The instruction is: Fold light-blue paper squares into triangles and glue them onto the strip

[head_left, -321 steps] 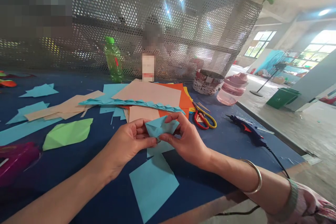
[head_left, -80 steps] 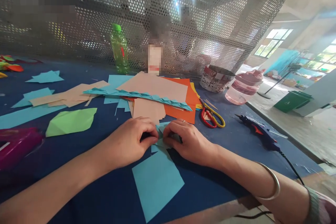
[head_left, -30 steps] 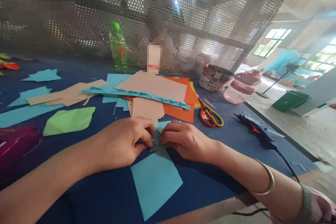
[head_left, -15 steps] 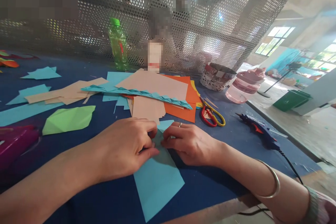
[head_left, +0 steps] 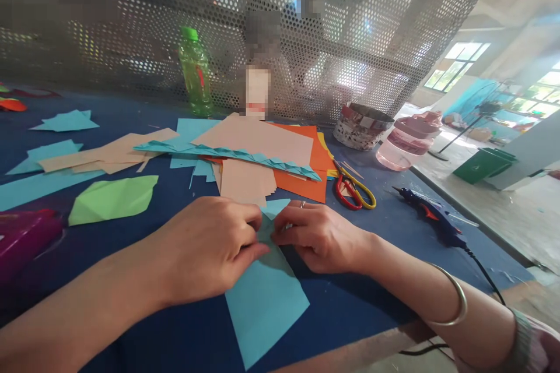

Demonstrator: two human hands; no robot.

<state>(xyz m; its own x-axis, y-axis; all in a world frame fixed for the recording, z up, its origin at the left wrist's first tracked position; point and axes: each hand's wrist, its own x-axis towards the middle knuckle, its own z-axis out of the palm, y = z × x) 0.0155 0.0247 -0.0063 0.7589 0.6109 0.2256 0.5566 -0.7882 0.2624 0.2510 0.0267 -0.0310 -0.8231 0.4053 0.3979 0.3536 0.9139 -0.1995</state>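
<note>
My left hand (head_left: pixel 210 245) and my right hand (head_left: pixel 319 236) meet over a small folded piece of light blue paper (head_left: pixel 266 232) pressed against the dark blue table (head_left: pixel 184 326). Both hands have curled fingers pinching the piece; most of it is hidden under them. My right wrist wears a silver bangle (head_left: pixel 452 303). A flat light blue paper sheet (head_left: pixel 265 300) lies just in front of my hands, its far corner under them.
Behind my hands lie peach sheets (head_left: pixel 254 140), an orange sheet (head_left: pixel 312 172) and a long strip of folded blue pieces (head_left: pixel 227 154). Red-and-yellow scissors (head_left: pixel 352 189) and a blue glue gun (head_left: pixel 426 215) lie right. A green folded paper (head_left: pixel 111 198), green bottle (head_left: pixel 195 73), pink jar (head_left: pixel 406 140) and perforated metal screen (head_left: pixel 306 41) surround.
About ten seconds ago the folded blue piece was held up in the air; now it is pressed on the table. In the last second my hands slid slightly nearer over the flat blue sheet.
</note>
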